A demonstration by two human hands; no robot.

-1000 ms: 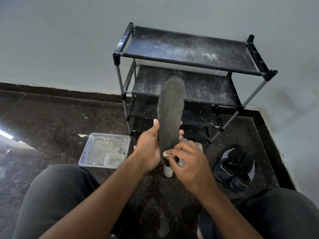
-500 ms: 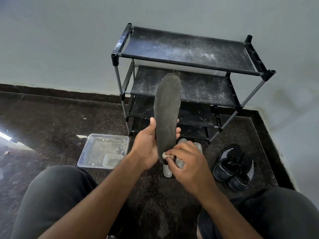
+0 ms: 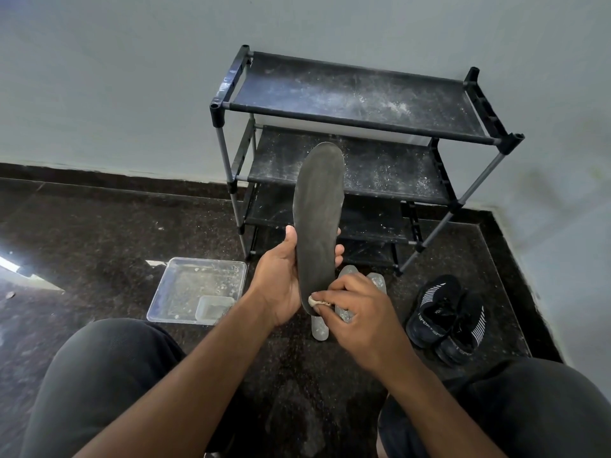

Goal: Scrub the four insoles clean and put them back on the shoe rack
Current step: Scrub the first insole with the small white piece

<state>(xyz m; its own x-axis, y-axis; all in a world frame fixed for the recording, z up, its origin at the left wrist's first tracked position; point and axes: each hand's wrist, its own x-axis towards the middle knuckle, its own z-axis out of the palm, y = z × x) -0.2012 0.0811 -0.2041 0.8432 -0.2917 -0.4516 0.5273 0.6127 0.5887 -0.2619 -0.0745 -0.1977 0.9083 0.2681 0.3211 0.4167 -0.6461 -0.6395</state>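
Shoe rack (image 3: 360,127), black and dust-speckled, stands against the wall at twelve o'clock, its shelves bare. Just at five o'clock of it a pair of black shoes (image 3: 446,320) sits on the dark floor (image 3: 99,226), white lettering on the sides only partly readable as "SPORT". A clear tray (image 3: 198,289) lies at nine o'clock of the hands. The dark grey insole (image 3: 317,219) is held upright before the rack, toe up; the left hand (image 3: 281,285) grips its lower half, thumb on one edge, fingers curled round the other. The right hand (image 3: 360,312) pinches a small pale scrubber (image 3: 314,301) against the heel. Pale insoles (image 3: 377,280) lie on the floor beneath.
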